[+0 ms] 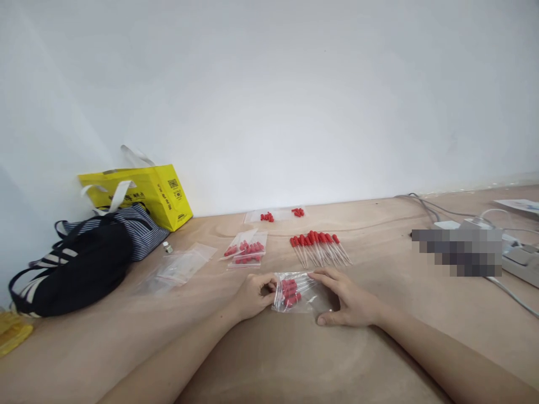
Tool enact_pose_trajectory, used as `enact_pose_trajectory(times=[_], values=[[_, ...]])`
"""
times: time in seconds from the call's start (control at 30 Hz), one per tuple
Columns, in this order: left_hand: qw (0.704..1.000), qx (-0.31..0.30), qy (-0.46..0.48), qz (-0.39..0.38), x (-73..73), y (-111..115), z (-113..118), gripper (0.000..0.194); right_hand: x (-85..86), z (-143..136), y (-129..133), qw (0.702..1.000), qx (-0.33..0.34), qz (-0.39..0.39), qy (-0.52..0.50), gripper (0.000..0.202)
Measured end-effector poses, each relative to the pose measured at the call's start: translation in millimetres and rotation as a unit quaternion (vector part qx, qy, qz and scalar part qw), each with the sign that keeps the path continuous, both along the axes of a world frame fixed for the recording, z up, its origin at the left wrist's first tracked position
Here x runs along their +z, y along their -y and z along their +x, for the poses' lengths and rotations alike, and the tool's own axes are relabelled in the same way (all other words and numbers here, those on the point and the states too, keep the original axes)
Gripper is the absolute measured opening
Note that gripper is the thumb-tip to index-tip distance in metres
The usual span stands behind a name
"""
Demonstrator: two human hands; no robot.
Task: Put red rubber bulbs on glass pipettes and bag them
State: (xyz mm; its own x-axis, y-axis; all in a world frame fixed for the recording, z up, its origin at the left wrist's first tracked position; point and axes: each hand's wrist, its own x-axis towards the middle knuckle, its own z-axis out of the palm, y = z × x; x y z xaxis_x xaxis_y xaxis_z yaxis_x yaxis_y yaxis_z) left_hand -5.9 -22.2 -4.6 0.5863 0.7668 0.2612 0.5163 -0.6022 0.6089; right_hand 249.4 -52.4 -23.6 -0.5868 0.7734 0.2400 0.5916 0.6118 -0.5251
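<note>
A clear zip-lock bag (pixel 310 303) lies on the wooden table in front of me, with several red-bulbed droppers (pixel 290 293) inside, their bulbs toward its left end. At that left edge my left hand (pixel 257 293) is closed, thumb and fingers pinching the plastic. My right hand (pixel 347 297) rests at the bag's other end, thumb and fingers spread, fingertips touching the film. Just beyond, a row of loose droppers (pixel 318 247) lies with red bulbs pointing away from me. Left of these are filled bags of droppers (pixel 248 251), overlapping each other.
Flat clear bags (pixel 181 269) lie to the left, near a small vial (pixel 167 247). Red bulbs (pixel 266 216) sit on a plastic sheet by the wall. A yellow bag (pixel 168 196) and a black bag (pixel 84 269) stand far left. Cables and a power strip (pixel 522 261) occupy the right.
</note>
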Motion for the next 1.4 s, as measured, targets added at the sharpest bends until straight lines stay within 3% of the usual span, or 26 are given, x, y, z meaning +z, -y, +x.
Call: enact_pose_trajectory(times=[0.17,0.33,0.4,0.5,0.67,0.87,1.03,1.2,1.3,1.4], values=[[0.999,0.047,0.001,-0.012,-0.2,1,5,0.007,0.7,-1,0,1.000,-0.001,0.000,-0.001,0.083],[0.991,-0.044,-0.083,-0.092,31.7,-17,-3,0.015,1.2,0,0,1.000,0.003,-0.003,0.004,0.084],[0.993,0.003,-0.114,-0.035,40.3,-33,2,0.012,1.1,0,0,1.000,-0.002,-0.004,0.009,0.083],[0.992,0.063,-0.106,0.016,38.4,-64,27,0.015,1.5,-1,1,1.000,-0.008,-0.004,0.013,0.083],[0.985,0.114,-0.123,0.034,24.7,-110,83,0.021,3.6,-2,1,1.000,-0.003,0.001,0.014,0.081],[0.974,0.137,-0.179,-0.012,23.1,-134,111,0.027,5.0,-3,1,1.000,0.006,0.007,0.013,0.079],[0.966,0.159,-0.192,-0.065,20.6,-132,116,0.028,5.8,-4,0,1.000,0.007,0.008,0.014,0.078],[0.969,0.190,-0.135,-0.088,26.6,-130,120,0.027,6.0,-4,1,1.000,0.006,0.007,0.015,0.079],[0.973,0.209,-0.057,-0.085,41.2,-129,104,0.019,5.5,-4,1,1.000,0.002,0.008,0.014,0.077],[0.968,0.237,0.051,-0.069,57.8,-116,67,0.012,4.7,-5,2,1.000,-0.012,0.010,0.011,0.076]])
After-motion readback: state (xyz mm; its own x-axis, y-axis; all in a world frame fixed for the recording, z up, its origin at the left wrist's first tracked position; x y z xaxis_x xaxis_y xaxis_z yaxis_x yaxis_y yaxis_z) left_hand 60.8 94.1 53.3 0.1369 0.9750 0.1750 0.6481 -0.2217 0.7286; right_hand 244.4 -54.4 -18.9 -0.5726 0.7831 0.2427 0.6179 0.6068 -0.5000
